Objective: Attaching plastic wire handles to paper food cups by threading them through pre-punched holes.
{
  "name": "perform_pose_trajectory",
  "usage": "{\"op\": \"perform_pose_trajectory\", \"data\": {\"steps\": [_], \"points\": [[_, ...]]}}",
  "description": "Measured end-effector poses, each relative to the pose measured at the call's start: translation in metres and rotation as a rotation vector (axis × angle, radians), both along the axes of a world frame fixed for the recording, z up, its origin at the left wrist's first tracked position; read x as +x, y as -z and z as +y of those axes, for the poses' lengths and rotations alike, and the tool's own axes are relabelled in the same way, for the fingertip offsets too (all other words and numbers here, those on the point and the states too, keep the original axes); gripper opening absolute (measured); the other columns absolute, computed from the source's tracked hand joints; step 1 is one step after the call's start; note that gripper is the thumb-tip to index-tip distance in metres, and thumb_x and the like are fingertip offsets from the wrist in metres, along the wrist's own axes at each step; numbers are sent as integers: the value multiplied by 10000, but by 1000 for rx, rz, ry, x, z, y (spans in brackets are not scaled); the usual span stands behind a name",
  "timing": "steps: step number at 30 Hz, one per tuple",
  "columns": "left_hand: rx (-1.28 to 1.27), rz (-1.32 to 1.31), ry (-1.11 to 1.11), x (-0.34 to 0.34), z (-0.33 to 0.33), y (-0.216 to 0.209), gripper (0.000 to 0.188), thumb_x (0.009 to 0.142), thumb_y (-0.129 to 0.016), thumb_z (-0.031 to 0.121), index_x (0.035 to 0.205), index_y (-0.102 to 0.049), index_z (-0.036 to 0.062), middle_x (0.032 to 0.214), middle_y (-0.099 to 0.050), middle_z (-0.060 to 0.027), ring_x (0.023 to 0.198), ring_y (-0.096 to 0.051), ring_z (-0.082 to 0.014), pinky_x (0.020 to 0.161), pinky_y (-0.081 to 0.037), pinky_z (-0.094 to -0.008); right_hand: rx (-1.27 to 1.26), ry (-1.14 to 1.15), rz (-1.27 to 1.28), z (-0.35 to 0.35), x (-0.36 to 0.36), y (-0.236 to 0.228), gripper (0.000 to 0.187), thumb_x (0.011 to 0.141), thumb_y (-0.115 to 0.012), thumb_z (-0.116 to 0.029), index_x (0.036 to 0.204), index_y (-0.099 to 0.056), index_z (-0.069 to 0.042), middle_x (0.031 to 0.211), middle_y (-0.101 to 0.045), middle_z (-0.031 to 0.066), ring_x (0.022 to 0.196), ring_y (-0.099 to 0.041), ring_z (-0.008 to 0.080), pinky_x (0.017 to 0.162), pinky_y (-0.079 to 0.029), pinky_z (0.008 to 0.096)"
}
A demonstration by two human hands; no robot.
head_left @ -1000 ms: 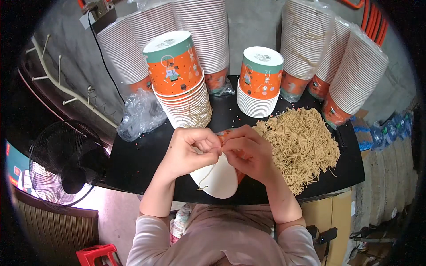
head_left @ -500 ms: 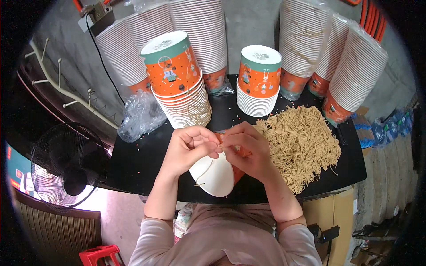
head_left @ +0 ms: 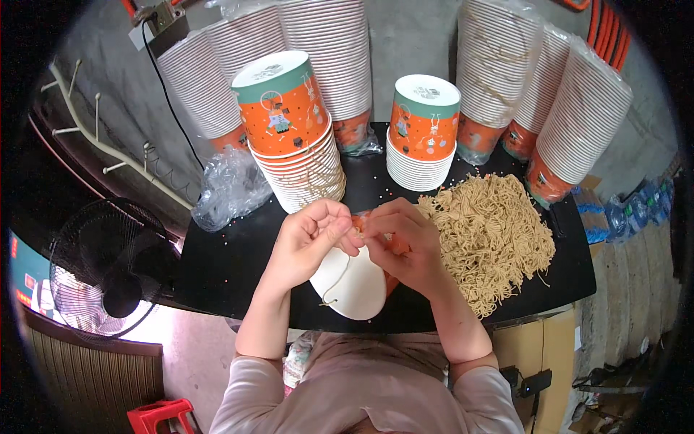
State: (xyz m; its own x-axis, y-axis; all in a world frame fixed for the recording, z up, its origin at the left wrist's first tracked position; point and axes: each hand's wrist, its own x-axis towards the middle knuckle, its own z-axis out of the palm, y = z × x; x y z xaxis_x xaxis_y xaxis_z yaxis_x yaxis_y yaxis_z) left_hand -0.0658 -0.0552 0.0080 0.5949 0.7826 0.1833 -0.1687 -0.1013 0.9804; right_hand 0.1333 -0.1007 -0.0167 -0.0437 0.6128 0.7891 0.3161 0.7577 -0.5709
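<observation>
A paper cup (head_left: 359,293) with a white inside and an orange outside lies tipped on the black table, its open mouth toward me. A beige cord (head_left: 343,278) passes through a small hole near the rim and runs up to my hands. Above the cup, the fingers of my left hand (head_left: 311,235) pinch the cord. My right hand (head_left: 406,235) also has its fingertips closed on the cord, close beside the left ones. The exact spot where the fingers meet is partly hidden. Just right of my right hand lies a large heap of beige cords (head_left: 495,242).
Upside-down cup stacks stand behind my hands, a taller left one (head_left: 282,116) draped with cords and a shorter right one (head_left: 423,126). Tall wrapped cup stacks (head_left: 325,58) line the back. Crumpled clear plastic (head_left: 231,188) lies left. A black fan (head_left: 108,271) stands beyond the table's left edge.
My fingers have shifted slightly at the cord, with the left thumb now raised more. The tipped cup has moved a little to the right.
</observation>
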Motion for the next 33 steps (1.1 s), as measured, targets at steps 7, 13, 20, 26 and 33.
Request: {"op": "perform_pose_trajectory", "data": {"steps": [7, 13, 20, 26, 33], "points": [[146, 36, -27, 5, -7, -3, 139, 1013, -621, 66, 1110, -617, -34, 925, -721, -95, 817, -711, -146, 776, -567, -264, 13, 26, 1, 2, 0, 1, 197, 777, -729, 38, 936, -663, -60, 944, -658, 80, 856, -676, 243, 727, -551, 340], [86, 9, -13, 5, -6, -1, 118, 1004, -629, 46, 1077, -632, -47, 920, -713, -84, 836, -695, -126, 773, -552, -252, 1, 47, 17, 2, -1, 1, 196, 769, -760, 12, 927, -667, -57, 939, -659, 83, 859, -678, 239, 729, -554, 336], [126, 2, -34, 5, -5, 2, 99, 1006, -628, 49, 1037, -622, -45, 888, -696, -73, 808, -680, -114, 747, -540, -244, -5, 49, 8, 1, -1, -1, 223, 763, -810, -38, 941, -677, -39, 993, -656, 89, 877, -684, 220, 747, -559, 321], [152, 8, -39, 3, -5, -1, 96, 994, -648, 51, 1011, -625, -41, 885, -700, -79, 784, -684, -108, 724, -548, -237, -124, -103, 83, -1, 1, -5, 226, 770, -805, -18, 949, -668, -37, 983, -654, 83, 868, -677, 210, 737, -555, 301], [132, 6, -33, 6, -6, 0, 98, 991, -657, 56, 992, -631, -39, 843, -712, -81, 769, -687, -109, 707, -552, -238, -138, -35, 129, -5, -3, -5, 215, 780, -777, 18, 953, -667, -44, 947, -668, 71, 866, -684, 222, 736, -562, 320]]}}
